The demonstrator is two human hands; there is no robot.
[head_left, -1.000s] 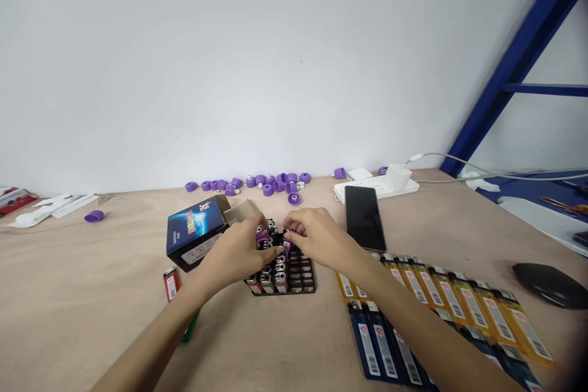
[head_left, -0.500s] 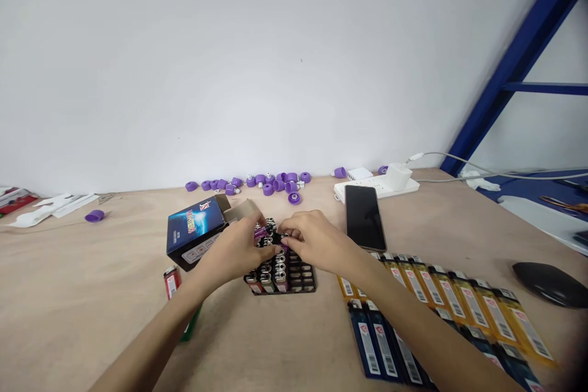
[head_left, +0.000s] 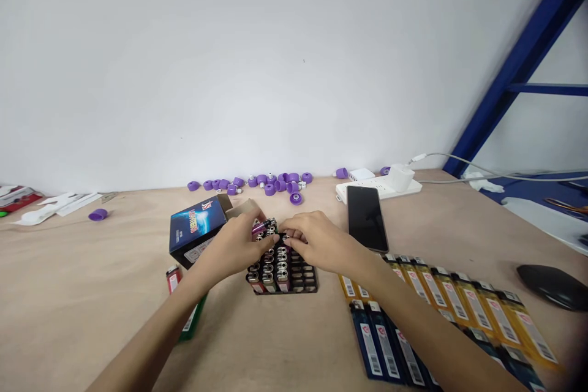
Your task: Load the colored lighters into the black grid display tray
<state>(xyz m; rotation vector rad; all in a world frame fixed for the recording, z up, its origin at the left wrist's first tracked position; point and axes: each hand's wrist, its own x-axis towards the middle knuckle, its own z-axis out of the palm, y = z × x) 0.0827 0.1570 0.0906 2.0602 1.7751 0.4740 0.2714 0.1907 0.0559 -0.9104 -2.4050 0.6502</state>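
A black lighter tray (head_left: 311, 288) stands mid-table, its left columns filled with upright lighters (head_left: 269, 282) and its right cells showing no lighters. My left hand (head_left: 239, 242) is closed around a purple lighter (head_left: 260, 228), which lies tilted above the tray's far left part. Its thumb reaches to the lighter tops. From the other side, my right hand (head_left: 316, 239) pinches a lighter (head_left: 287, 241) at the tray's far middle; the fingers hide most of it. Just left of my left hand is an open blue-and-black lighter box (head_left: 195, 225).
Yellow lighters (head_left: 459, 294) and dark blue lighters (head_left: 379, 343) lie in rows at right, partly under my right arm. A red lighter (head_left: 173, 278) and a green lighter (head_left: 190, 321) lie by my left forearm. Behind are purple caps (head_left: 280, 185), a phone (head_left: 366, 217) and a power strip (head_left: 344, 190).
My right hand stays pinched at the tray, and the purple lighter in my left hand has shifted slightly left. The whole view has moved a little.
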